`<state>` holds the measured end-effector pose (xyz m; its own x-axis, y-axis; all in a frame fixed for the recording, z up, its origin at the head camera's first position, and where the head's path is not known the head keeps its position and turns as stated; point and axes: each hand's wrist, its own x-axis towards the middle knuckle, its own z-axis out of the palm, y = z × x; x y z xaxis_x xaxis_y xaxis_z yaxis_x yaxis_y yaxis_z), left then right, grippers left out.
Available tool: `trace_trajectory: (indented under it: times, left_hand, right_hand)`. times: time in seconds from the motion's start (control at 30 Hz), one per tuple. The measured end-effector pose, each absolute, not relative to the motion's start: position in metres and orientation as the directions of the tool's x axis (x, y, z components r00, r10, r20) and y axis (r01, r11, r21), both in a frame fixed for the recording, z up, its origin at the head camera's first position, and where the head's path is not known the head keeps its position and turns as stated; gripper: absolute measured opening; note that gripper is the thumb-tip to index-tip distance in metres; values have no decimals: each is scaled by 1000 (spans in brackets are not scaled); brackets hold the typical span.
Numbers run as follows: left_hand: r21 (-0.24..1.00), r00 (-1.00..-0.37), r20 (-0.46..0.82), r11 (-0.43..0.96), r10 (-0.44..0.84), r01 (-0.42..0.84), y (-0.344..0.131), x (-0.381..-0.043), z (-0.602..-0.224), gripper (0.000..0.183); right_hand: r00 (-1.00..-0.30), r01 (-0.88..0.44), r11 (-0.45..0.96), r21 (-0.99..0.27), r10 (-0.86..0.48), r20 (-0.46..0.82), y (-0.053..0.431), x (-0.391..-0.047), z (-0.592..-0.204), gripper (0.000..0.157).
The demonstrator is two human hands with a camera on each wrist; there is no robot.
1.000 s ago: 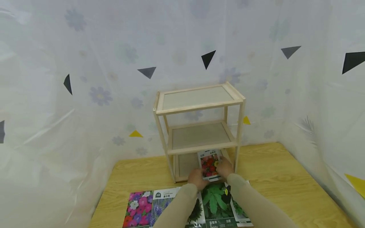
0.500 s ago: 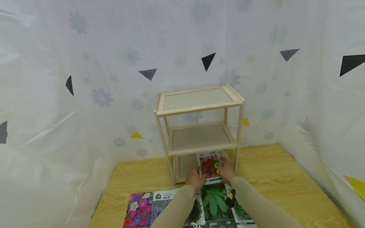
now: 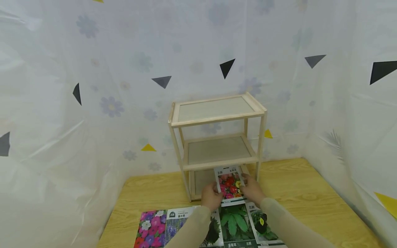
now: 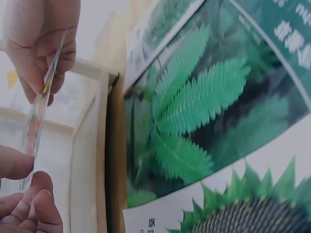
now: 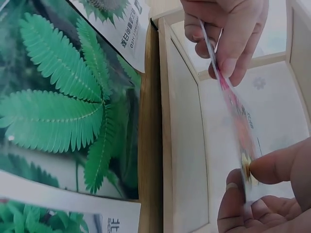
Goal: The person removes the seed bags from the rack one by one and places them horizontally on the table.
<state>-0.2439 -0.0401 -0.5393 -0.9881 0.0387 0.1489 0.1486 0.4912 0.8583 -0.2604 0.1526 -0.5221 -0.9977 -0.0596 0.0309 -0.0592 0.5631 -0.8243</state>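
Observation:
Both hands hold a flower seed packet [image 3: 228, 187] with a picture of red, pink and yellow blooms. It is held tilted at the front of the bottom shelf [image 3: 203, 179], its lower edge overlapping the packets on the table in the head view. My left hand [image 3: 211, 197] pinches its left edge between thumb and fingers. On the opposite edge, my right hand [image 3: 252, 188] pinches it likewise. The right wrist view shows the thin packet [image 5: 235, 116] nearly edge-on between both hands. Just below lies a packet with fern-like green leaves [image 3: 234, 222].
A three-tier wooden rack [image 3: 217, 111] stands on the wood-grain table [image 3: 294, 186]. Along the front lie several packets, among them a pink and purple flower packet [image 3: 150, 229], a lavender one [image 3: 175, 220] and a sunflower one [image 4: 243, 213]. Patterned sheeting [image 3: 192, 41] hangs behind.
The flower packet has come slightly toward me and right, out from the bottom shelf. My right hand moved right and nearer with it; my left shifted only a little, and both keep hold.

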Motion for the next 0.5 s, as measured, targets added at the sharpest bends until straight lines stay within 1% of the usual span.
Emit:
trace_trajectory:
  times: [0.2,0.3,0.5]
  left_hand:
    - [901,-981,192,394,18,184,-39,-230,-535,46]
    - [909,-983,184,378,18,177,-38,-223,-534,43]
    - [940,-991,126,315,34,130,-35,-208,-534,44]
  right_hand:
    - [-996,-23,468,-884,-84,-19,160,-252,-517,58]
    - [-995,-20,440,-898,-99,-27,164,-247,-512,60]
    - [-991,-69,472,-879,-133,6,170,-236,-504,63]
